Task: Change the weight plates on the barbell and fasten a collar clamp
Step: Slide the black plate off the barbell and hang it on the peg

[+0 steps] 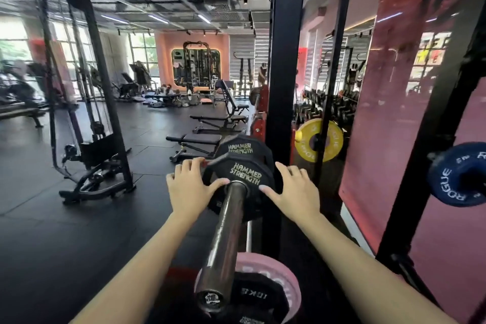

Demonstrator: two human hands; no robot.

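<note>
Barbell sleeve [226, 239] runs from the camera toward the rack post [285, 73], end cap nearest the viewer. Front black plate [238, 179], lettered HAMMER STRENGTH, sits on the sleeve w/ a second black plate [240, 148] of the same lettering just behind it, nearer the post.

Left hand [190, 187] lies flat on the front plate's left edge, fingers straight and spread, thumb reaching in toward the sleeve; not clenched, nothing grasped. Right hand [295, 189] does the same on the plate's right edge: fingers spread, thumb touching the plate face beside the sleeve, palm pressing, no curl round anything.

Below the sleeve end, near the post's foot, a pink plate [268, 273] w/ a smaller black plate [252, 294] against it. Right of the post: yellow plate [319, 139], then blue plate [457, 173] farther right.
</note>
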